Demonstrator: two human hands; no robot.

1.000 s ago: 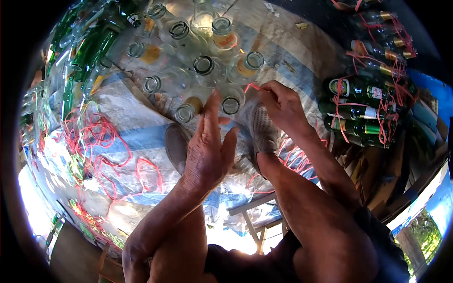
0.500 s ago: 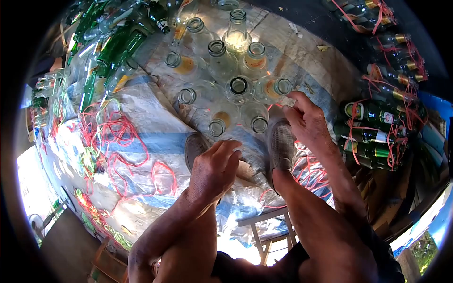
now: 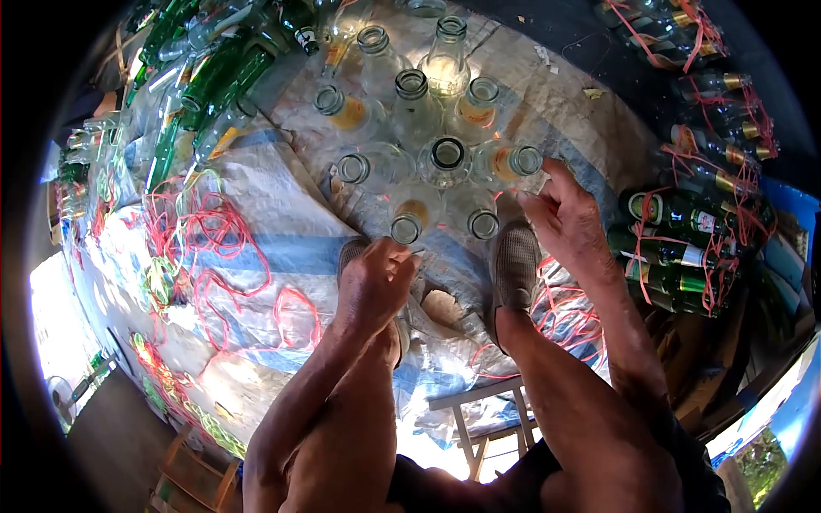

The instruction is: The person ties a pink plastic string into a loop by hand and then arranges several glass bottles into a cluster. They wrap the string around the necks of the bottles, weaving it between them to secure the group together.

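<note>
Several clear glass bottles (image 3: 417, 115) stand close together on a pale sheet (image 3: 291, 214) in front of my feet. My left hand (image 3: 376, 278) is just below the nearest bottle (image 3: 410, 214), fingers curled together; whatever is between them is too small to make out. At the right of the group, my right hand (image 3: 560, 209) is beside a bottle with an orange label (image 3: 505, 162). Its thumb and forefinger are bent and apart, near the bottle's mouth, and nothing shows between them.
Green bottles (image 3: 214, 73) lie piled at the upper left. Bundles of bottles tied with pink string (image 3: 684, 244) lie on the right. Loose pink string (image 3: 214, 231) is strewn at the left, with more by my right shoe (image 3: 517, 265). A wooden stool (image 3: 492, 427) is below.
My left hand has moved up and slightly left, closer to the nearest bottle. My right hand has shifted a little right and stays by the labelled bottle. The whole bottle group appears slightly further right.
</note>
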